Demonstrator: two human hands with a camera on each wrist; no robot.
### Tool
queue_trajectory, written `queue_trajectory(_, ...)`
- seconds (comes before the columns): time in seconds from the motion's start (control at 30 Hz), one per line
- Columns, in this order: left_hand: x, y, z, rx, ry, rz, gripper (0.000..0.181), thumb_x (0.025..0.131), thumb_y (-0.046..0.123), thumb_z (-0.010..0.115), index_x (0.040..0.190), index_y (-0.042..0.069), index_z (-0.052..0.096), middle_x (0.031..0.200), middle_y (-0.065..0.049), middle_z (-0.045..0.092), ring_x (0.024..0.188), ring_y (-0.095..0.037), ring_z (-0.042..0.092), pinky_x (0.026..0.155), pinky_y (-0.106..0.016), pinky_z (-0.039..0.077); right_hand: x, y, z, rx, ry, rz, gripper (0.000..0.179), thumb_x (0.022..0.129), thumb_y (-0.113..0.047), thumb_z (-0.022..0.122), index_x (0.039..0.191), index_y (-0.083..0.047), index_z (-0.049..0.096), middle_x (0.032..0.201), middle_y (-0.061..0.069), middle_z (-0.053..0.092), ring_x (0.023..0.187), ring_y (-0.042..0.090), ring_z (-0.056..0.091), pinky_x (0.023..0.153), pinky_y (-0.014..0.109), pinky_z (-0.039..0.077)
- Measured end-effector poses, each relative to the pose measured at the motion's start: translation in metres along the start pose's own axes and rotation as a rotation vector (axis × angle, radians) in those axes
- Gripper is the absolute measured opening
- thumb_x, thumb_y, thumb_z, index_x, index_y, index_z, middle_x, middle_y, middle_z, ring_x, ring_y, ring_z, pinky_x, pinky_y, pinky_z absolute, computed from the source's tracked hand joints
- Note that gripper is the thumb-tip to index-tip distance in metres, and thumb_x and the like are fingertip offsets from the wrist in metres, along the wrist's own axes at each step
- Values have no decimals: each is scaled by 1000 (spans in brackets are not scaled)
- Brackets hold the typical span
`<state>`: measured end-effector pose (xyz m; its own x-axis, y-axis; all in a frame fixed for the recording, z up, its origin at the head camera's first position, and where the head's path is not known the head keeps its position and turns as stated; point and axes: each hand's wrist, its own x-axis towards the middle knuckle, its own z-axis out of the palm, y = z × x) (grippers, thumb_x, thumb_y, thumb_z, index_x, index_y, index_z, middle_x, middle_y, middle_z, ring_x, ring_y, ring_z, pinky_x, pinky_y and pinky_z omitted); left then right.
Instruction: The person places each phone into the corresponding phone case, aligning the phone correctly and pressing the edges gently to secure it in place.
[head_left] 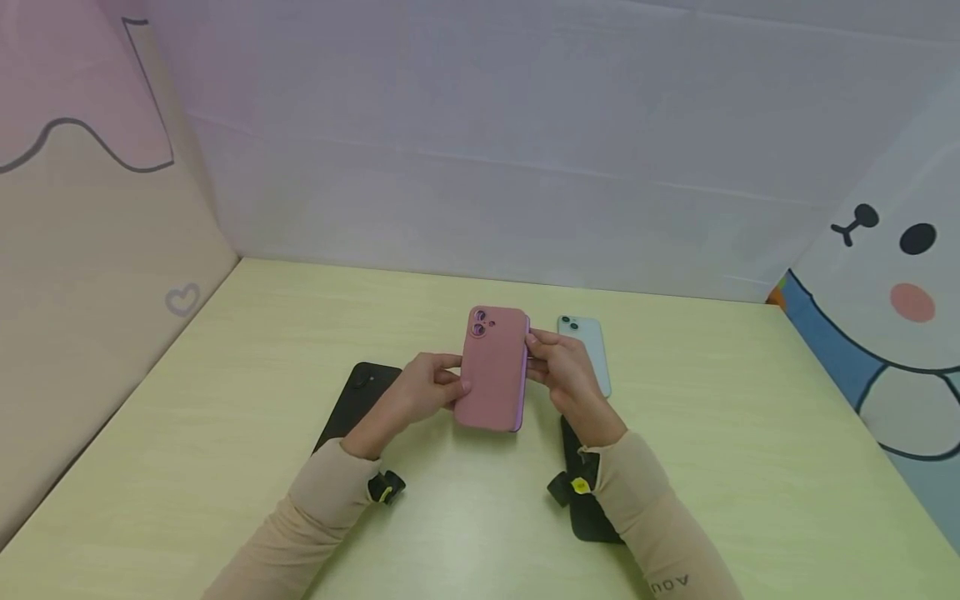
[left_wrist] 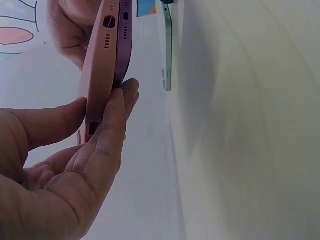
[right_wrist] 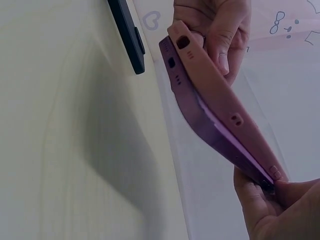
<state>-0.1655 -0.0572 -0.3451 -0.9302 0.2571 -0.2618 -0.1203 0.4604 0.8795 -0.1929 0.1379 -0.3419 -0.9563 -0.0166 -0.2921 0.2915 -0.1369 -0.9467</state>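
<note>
A pink phone case [head_left: 491, 367] is held up over the table, camera cutouts at its upper left. Behind it lies a purple phone [right_wrist: 200, 112]; in the right wrist view a narrow gap runs between the two along the side edge. My left hand [head_left: 427, 383] pinches the case and phone at their left edge, thumb on the case's back and fingers behind the phone. At the upper right edge my right hand [head_left: 566, 367] pinches both, thumb on the case side. In the left wrist view the port holes of the case [left_wrist: 102, 55] and phone [left_wrist: 124, 37] sit side by side.
A black phone [head_left: 363, 396] lies on the table [head_left: 262, 350] beside my left hand. Behind my right hand is a light mint phone [head_left: 592, 337], and a dark phone-shaped slab [head_left: 592, 525] lies partly under my right forearm. A pale wall [head_left: 487, 167] borders the back.
</note>
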Motion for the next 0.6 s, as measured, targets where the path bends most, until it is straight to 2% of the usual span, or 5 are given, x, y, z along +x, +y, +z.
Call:
queue_trajectory(0.3,-1,0,3,14,10,25,45,89,7,58,132,2,47,99,-15,68,76,-18,68,75,-32,53,-2,-2,-1,-34,-35,5,34,96,-8,43,127,5,50,77,-4,64,69,7,63,67,23,53)
queue_trajectory(0.6,-2,-1,5,76,60,32,44,88,7,59,130,4,49,94,-13,69,70,-15,67,68,-28,52,-4,-5,2,-90,-60,11,34,97,-12,42,123,7,52,83,2,62,70,9,62,69,24,53)
